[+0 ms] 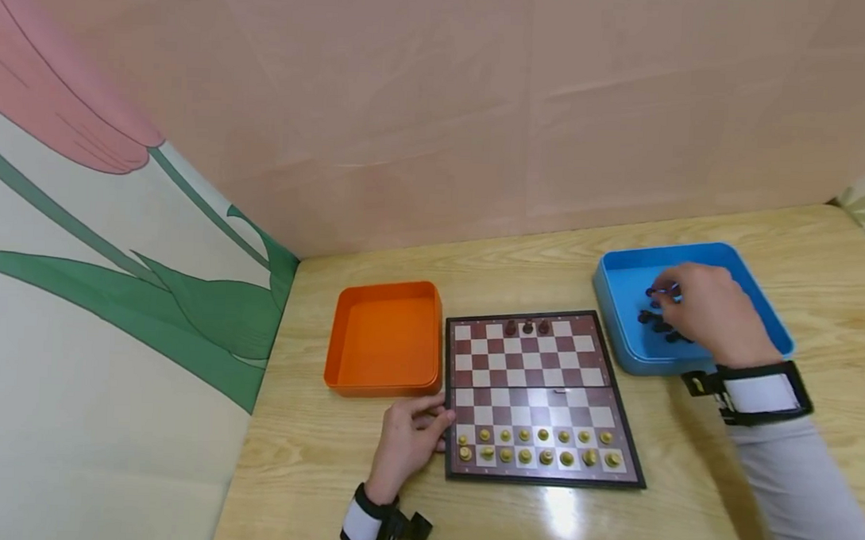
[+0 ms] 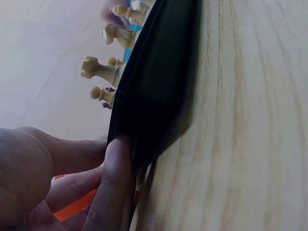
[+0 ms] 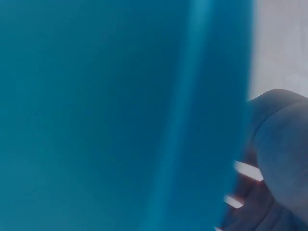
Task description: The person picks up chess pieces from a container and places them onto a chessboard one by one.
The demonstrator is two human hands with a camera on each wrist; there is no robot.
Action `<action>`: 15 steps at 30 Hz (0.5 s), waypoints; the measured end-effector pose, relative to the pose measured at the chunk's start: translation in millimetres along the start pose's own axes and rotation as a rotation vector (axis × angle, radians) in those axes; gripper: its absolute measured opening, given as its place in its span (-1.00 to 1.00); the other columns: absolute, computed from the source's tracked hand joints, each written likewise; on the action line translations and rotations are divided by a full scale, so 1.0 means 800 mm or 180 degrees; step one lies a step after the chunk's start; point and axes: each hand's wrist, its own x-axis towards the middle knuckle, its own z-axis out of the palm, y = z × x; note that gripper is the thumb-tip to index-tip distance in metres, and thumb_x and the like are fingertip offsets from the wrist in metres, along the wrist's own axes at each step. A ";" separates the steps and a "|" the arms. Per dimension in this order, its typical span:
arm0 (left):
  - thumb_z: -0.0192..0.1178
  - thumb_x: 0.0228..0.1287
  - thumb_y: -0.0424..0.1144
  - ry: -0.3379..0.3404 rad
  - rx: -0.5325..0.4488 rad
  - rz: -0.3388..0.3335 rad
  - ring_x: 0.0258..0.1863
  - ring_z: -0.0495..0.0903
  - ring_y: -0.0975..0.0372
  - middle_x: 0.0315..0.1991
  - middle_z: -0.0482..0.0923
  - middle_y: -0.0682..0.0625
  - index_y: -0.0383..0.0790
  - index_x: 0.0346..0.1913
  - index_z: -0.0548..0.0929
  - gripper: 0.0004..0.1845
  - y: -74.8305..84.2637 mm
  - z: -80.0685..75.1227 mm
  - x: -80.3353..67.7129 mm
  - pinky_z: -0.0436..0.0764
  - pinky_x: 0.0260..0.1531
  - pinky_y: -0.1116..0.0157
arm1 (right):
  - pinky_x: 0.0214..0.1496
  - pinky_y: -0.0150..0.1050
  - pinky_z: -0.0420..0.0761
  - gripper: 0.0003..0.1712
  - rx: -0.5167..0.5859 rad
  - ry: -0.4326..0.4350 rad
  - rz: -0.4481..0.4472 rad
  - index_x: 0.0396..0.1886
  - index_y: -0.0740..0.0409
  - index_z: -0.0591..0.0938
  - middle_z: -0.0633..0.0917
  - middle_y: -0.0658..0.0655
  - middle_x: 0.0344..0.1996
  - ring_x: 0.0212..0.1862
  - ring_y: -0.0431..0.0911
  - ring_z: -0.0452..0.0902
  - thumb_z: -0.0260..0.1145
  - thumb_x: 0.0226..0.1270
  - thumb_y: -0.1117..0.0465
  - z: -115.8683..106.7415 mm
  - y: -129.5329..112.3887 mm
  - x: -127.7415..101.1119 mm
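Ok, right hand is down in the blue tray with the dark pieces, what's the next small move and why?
Probably pinch one dark piece in the blue tray, lift it and carry it to the chessboard. The right hand is already over the pile, only three dark pieces stand on the far row, and the left hand steadies the board's edge.
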 end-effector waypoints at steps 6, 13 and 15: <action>0.45 0.42 -0.27 -0.0003 -0.0001 -0.0019 -0.44 0.77 0.24 -0.19 0.73 -0.08 -0.32 0.21 0.77 -0.63 0.001 0.000 0.000 0.81 -0.52 0.33 | -0.56 0.01 0.63 -0.69 -0.0094 -0.0236 0.0247 0.00 0.51 0.72 0.68 0.59 -0.08 -0.37 0.17 0.65 0.39 0.35 0.37 0.002 0.025 0.003; 0.45 0.42 -0.27 -0.0024 -0.0022 -0.0062 -0.44 0.77 0.24 -0.19 0.73 -0.08 -0.31 0.22 0.76 -0.62 0.002 -0.001 -0.001 0.81 -0.52 0.34 | -0.51 0.12 0.67 -0.65 -0.0109 -0.0379 0.0344 0.02 0.55 0.71 0.65 0.67 0.01 -0.32 0.25 0.67 0.39 0.29 0.40 0.008 0.038 0.003; 0.45 0.42 -0.27 -0.0023 -0.0028 -0.0060 -0.43 0.77 0.24 -0.19 0.73 -0.08 -0.31 0.22 0.76 -0.62 0.003 -0.001 -0.001 0.81 -0.51 0.33 | -0.48 0.17 0.69 -0.65 -0.0110 -0.0385 0.0368 0.02 0.55 0.71 0.65 0.68 0.02 -0.30 0.25 0.67 0.39 0.27 0.44 0.010 0.041 0.004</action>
